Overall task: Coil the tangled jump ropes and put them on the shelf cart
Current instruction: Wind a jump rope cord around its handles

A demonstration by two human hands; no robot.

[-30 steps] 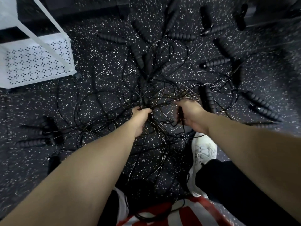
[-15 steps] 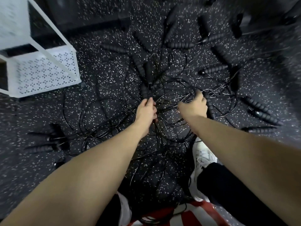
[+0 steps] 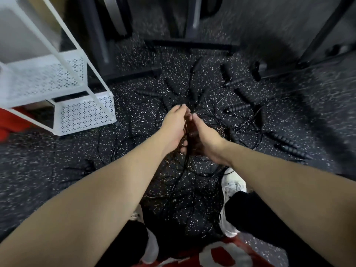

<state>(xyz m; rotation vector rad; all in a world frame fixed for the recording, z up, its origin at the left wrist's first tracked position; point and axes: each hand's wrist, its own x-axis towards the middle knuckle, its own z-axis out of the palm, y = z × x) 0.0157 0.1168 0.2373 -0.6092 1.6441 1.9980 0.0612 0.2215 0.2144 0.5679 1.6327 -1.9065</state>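
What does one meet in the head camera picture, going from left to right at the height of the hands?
White shelf cart → left hand → right hand → black rope handle on the speckled floor → two more handles near the right edge.

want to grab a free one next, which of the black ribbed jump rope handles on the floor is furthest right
The black ribbed handle at the far right, lower of a side-by-side pair. Its neighbour ends further left; the rest lie nearer the middle, beyond the hands.
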